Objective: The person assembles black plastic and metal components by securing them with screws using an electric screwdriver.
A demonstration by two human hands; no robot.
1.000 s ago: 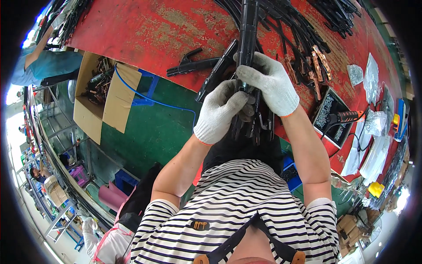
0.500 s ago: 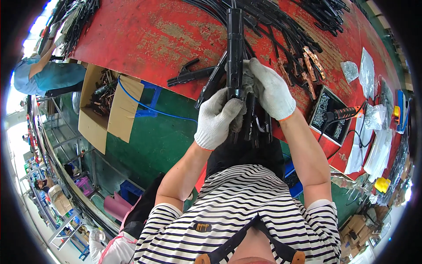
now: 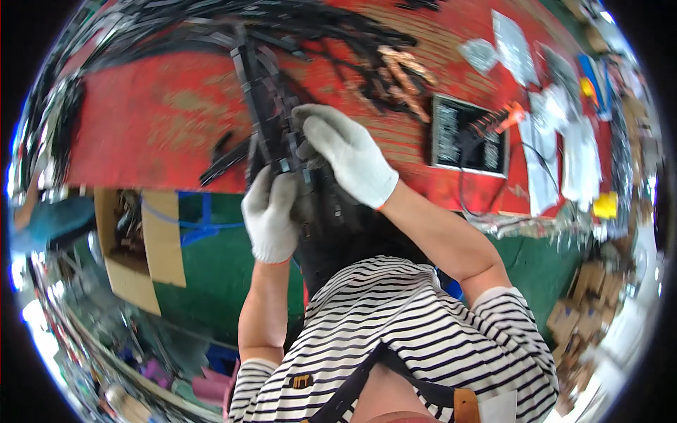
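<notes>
My left hand (image 3: 271, 217), in a white knitted glove, closes round the lower end of a long black tubular handle (image 3: 248, 95). My right hand (image 3: 347, 154), gloved the same way, is bent round the right side of that bundle, with other black parts (image 3: 282, 116) next to the handle. Motion blur hides how many pieces are between the hands. Close to my left hand, a black clamp-shaped part (image 3: 226, 166) lies at the table's front edge. Several copper-coloured clamp parts (image 3: 403, 79) rest on the red table, beyond my right hand.
On the red table (image 3: 155, 134) lie black cables (image 3: 176, 28) at the back. To the right are a screw box (image 3: 436, 134), a black-and-orange power screwdriver (image 3: 486, 128) and plastic bags (image 3: 511, 46). An open cardboard box (image 3: 163, 236) stands at left. Another person's arm (image 3: 29, 201) shows far left.
The whole view has turned, and table things now sit further left and lower. Both hands keep the black handle between them; it now leans left and is blurred.
</notes>
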